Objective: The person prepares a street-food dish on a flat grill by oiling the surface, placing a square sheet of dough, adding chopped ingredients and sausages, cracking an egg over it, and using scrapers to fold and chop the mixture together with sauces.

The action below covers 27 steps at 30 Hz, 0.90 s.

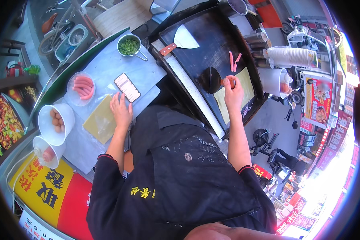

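Observation:
My right hand (233,91) grips the wooden handle of a dark, round-bladed scraper (210,80) over the black griddle (195,64). Beneath that hand lies a pale yellow dough sheet (246,87), with split pink sausage pieces (234,61) at its upper edge. My left hand (121,111) holds nothing; its spread fingers rest at the lower edge of a lit phone (127,87) and beside a stack of yellow dough sheets (100,121) under clear film. A wide metal scraper with a wooden handle (186,37) lies on the griddle's far left part.
On the left worktop (93,63) stand a pot of chopped greens (129,46), a bowl of sausages (84,87) and a white tub of eggs (57,120). Beyond the griddle's right rim are metal canisters (259,49), stacked white cups (291,57) and a tub of squeeze bottles (273,81).

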Each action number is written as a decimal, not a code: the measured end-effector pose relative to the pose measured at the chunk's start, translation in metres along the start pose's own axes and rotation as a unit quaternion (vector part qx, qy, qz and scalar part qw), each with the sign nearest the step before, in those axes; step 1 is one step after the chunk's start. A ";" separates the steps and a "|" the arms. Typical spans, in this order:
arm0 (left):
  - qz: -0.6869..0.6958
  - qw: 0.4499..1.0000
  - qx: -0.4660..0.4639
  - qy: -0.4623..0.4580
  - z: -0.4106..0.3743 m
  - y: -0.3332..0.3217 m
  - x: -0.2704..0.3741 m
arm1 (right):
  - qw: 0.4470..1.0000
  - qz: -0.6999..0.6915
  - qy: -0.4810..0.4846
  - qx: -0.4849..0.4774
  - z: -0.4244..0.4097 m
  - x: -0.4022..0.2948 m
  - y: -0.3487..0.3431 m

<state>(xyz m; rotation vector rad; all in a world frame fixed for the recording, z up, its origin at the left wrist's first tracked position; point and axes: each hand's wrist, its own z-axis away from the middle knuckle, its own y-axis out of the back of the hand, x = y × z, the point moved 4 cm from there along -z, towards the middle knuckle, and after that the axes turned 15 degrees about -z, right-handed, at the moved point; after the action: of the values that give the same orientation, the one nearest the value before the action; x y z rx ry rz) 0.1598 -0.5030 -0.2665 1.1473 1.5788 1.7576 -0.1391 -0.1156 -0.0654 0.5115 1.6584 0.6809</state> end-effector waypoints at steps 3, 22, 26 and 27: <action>-0.005 1.000 0.006 -0.005 -0.002 0.005 -0.003 | 0.999 0.017 -0.034 0.003 -0.010 0.025 0.005; 0.008 0.999 -0.026 -0.042 -0.022 0.003 -0.028 | 0.997 -0.010 -0.003 0.077 -0.001 0.049 0.006; -0.018 0.991 -0.056 -0.118 -0.031 0.013 -0.025 | 0.997 -0.024 -0.013 0.078 0.002 0.030 -0.002; -0.026 0.989 -0.063 -0.129 -0.032 0.013 -0.023 | 0.997 -0.025 -0.016 0.076 0.001 0.017 -0.003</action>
<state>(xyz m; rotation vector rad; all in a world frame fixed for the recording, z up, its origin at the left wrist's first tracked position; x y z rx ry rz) 0.1465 -0.5420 -0.2586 1.2069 1.3145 1.5801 -0.1417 -0.1062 -0.0802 0.5852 1.6958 0.5100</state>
